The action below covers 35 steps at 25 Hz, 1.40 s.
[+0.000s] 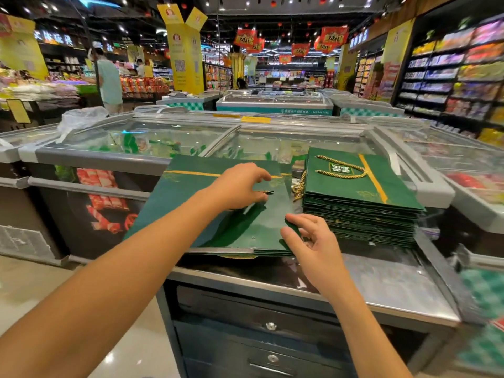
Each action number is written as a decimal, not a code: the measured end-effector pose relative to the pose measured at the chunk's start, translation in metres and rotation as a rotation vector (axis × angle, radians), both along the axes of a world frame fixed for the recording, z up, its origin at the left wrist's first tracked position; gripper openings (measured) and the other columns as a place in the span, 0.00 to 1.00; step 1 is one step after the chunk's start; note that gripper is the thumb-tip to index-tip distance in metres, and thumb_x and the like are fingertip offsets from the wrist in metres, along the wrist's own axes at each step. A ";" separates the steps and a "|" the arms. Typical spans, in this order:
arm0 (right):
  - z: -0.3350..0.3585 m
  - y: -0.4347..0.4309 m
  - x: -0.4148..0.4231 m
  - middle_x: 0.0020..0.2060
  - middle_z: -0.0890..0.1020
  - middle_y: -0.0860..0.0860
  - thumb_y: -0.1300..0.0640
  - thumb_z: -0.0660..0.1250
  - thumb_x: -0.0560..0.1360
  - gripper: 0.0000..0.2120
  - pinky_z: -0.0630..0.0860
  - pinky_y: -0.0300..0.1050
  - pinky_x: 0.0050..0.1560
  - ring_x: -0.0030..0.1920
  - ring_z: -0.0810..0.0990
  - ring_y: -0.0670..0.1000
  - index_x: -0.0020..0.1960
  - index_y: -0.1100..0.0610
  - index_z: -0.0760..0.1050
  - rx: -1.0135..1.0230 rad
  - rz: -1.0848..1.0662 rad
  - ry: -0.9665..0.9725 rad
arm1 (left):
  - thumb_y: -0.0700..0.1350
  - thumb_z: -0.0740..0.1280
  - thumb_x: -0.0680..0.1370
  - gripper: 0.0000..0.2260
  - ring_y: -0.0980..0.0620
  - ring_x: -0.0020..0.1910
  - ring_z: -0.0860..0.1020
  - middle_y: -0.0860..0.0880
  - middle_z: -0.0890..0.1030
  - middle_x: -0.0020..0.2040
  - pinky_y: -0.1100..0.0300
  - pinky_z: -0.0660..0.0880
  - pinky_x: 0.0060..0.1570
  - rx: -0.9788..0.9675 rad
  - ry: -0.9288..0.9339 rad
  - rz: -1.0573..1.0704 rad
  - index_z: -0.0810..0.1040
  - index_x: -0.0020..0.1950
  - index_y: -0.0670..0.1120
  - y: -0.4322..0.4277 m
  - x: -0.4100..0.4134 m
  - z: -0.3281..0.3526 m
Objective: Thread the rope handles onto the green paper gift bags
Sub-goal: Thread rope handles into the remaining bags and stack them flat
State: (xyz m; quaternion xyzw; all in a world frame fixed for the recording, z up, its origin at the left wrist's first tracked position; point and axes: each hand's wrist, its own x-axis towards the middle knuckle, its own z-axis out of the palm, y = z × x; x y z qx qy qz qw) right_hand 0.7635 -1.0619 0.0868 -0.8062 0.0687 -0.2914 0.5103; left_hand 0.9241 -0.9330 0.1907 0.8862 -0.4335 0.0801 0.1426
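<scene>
A flat green paper gift bag point(191, 203) lies on top of a low pile of bags on the freezer lid in front of me. My left hand point(240, 186) rests on it and pinches the dark tip of a gold rope handle point(268, 192) between thumb and fingers. My right hand point(305, 238) pinches the bag's near right edge, thumb on top. To the right stands a tall stack of green bags point(360, 211); its top bag carries a threaded gold rope handle point(341, 167). Loose gold ropes point(298, 186) hang between the two piles.
The bags sit on a glass-topped chest freezer point(152, 156) with a steel ledge point(381, 285) and dark drawers point(270, 326) below. More freezers point(272, 103) stand behind, stocked shelves point(450, 77) at the right. A person point(109, 77) stands far left.
</scene>
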 end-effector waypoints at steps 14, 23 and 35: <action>0.002 0.001 -0.005 0.73 0.63 0.29 0.36 0.68 0.73 0.23 0.60 0.37 0.70 0.75 0.58 0.33 0.67 0.39 0.76 -0.096 0.127 0.041 | 0.42 0.67 0.81 0.05 0.54 0.44 0.80 0.53 0.82 0.44 0.56 0.76 0.47 -0.129 0.170 -0.127 0.80 0.50 0.51 0.014 -0.008 -0.004; 0.002 0.001 -0.005 0.67 0.74 0.33 0.47 0.70 0.78 0.15 0.61 0.40 0.73 0.72 0.64 0.33 0.65 0.42 0.79 -0.110 0.134 0.002 | 0.42 0.71 0.79 0.05 0.59 0.47 0.80 0.58 0.84 0.45 0.59 0.77 0.52 -0.247 0.207 -0.211 0.84 0.50 0.52 0.077 -0.047 0.000; 0.001 0.000 -0.004 0.66 0.75 0.33 0.49 0.71 0.78 0.15 0.65 0.47 0.74 0.73 0.66 0.36 0.64 0.42 0.80 -0.084 0.142 0.016 | 0.39 0.71 0.79 0.05 0.60 0.47 0.81 0.57 0.84 0.45 0.64 0.76 0.52 -0.228 0.145 -0.235 0.84 0.49 0.49 0.072 -0.055 -0.006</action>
